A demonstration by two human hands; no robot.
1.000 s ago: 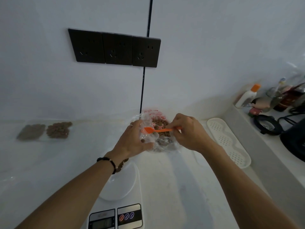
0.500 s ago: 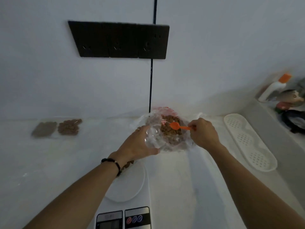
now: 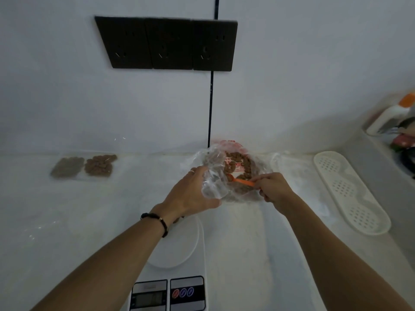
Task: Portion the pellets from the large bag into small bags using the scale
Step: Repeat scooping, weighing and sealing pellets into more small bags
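At the back of the white counter (image 3: 67, 221), against the wall: large clear bag (image 3: 226, 176) of brown pellets (image 3: 241, 162) lying open. Left hand (image 3: 190, 194) gripping the near edge of the bag mouth, fingers curled into the plastic, holding it spread. Right hand (image 3: 272, 187) pinching the handle of a small orange scoop (image 3: 241, 181), bowl dipping among the pellets. Advisable: keeping the mouth held wide, loading the scoop level, carrying it low toward the kitchen scale (image 3: 177, 254) just in front to avoid spilling. Receiving small bag apparently lying under the left wrist on the scale platform, not clearly showing. Two filled small bags (image 3: 83, 167) resting well apart to the left. Perforated white tray (image 3: 350, 194) lying to the right; dark triple wall socket (image 3: 166, 42) sitting above; bottles (image 3: 390, 115) crowding the far right ledge.
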